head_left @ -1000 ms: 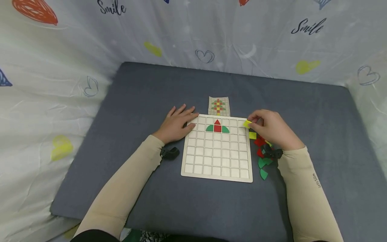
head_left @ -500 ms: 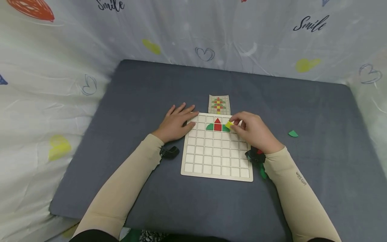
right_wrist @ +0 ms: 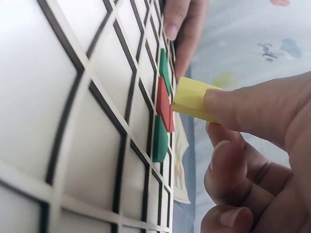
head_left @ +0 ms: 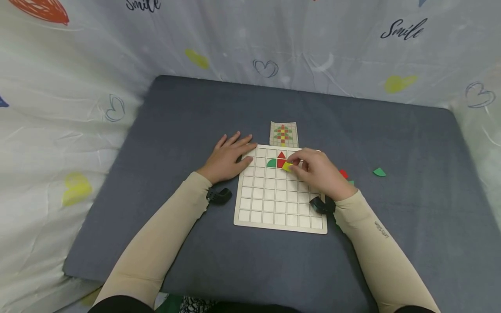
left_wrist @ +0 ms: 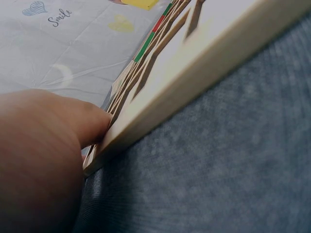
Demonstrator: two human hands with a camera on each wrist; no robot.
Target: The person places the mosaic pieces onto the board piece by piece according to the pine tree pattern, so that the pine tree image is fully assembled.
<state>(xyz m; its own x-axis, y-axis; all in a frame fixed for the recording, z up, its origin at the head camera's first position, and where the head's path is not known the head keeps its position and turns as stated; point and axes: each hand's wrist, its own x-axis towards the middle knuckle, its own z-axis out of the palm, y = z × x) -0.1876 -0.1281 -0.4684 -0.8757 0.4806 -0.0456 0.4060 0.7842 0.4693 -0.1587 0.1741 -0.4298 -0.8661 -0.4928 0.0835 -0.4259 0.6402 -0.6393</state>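
Observation:
My right hand (head_left: 318,170) pinches a yellow square tile (right_wrist: 192,99) between thumb and finger, holding it over the wooden grid board (head_left: 274,204). In the head view the tile is beside a red square tile (head_left: 280,163). Above that square sits a red triangle tile (head_left: 281,154), and to its left a green quarter-round tile (head_left: 271,163). The right wrist view shows another green quarter-round tile (right_wrist: 160,141) on the red square's other side, hidden by my right hand in the head view. My left hand (head_left: 228,157), fingers spread, rests on the board's upper left corner.
A pattern card (head_left: 283,134) with a tree-like design lies just beyond the board. Right of my right hand are a loose green tile (head_left: 379,172) and a partly hidden red tile (head_left: 343,174). The grey table surface (head_left: 203,256) surrounds the board.
My right hand has carried the yellow tile leftward from the board's right edge to beside the red square. A loose green tile has come into view on the right. My left hand stays put.

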